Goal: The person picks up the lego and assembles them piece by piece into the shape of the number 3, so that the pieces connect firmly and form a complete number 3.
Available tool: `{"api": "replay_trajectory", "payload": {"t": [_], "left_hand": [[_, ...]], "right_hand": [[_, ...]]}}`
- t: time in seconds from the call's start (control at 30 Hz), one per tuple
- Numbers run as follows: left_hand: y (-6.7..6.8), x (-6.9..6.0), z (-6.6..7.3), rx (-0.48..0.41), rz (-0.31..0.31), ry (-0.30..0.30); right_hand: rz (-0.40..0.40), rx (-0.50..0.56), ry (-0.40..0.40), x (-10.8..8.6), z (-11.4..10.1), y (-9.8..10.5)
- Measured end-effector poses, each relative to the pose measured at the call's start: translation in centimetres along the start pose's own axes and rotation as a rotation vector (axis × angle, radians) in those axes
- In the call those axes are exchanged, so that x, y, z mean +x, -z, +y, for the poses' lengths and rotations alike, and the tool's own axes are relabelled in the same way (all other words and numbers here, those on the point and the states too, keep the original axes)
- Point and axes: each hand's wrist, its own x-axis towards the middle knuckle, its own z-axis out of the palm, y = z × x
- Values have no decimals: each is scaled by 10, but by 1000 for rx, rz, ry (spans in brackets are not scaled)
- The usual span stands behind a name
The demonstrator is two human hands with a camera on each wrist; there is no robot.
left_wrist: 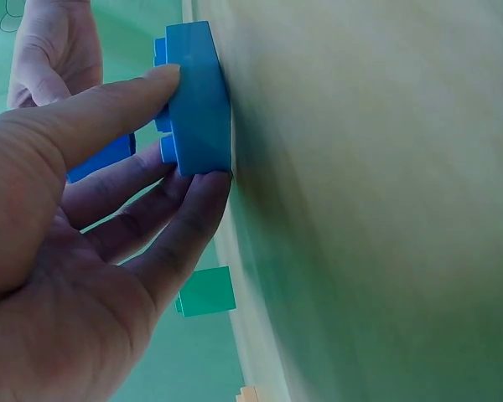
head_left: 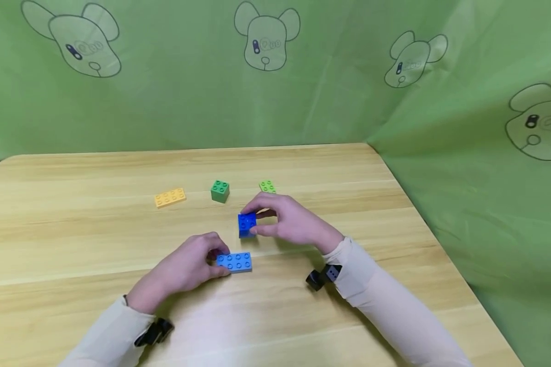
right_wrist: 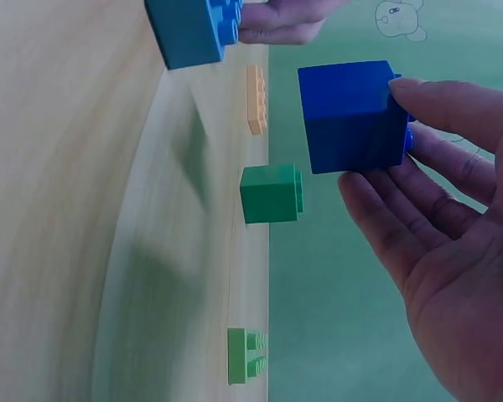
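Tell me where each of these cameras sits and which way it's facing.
Head: worn on the head, looking forward and down at the table and green curtain; the left hand, right hand and sleeves show.
Left wrist: worn there, looking past the left palm and fingers at the light blue brick; part of the right hand shows beyond.
Right wrist: worn there, looking past the right hand at the dark blue brick; part of the left hand shows at the top.
Shared: both wrist views show both bricks and the dark green block.
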Motion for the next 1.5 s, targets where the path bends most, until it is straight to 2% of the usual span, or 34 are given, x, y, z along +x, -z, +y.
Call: {"api": "replay_trajectory", "payload": {"t": [0.33,0.7,1.13,1.5], "left_hand": [[1,1,2,-2,-11,30],[0,2,1,-4,-8,14],[0,1,0,2,-1,-9],[1,2,1,-9,-14,23]], "right_hand": [[-39,65,33,-4,0,-5],[-90,71,57,-10,-6,-12],[-134,120,61,-14,-8,-18],[-167,153,34,-17,-9,-24]]}}
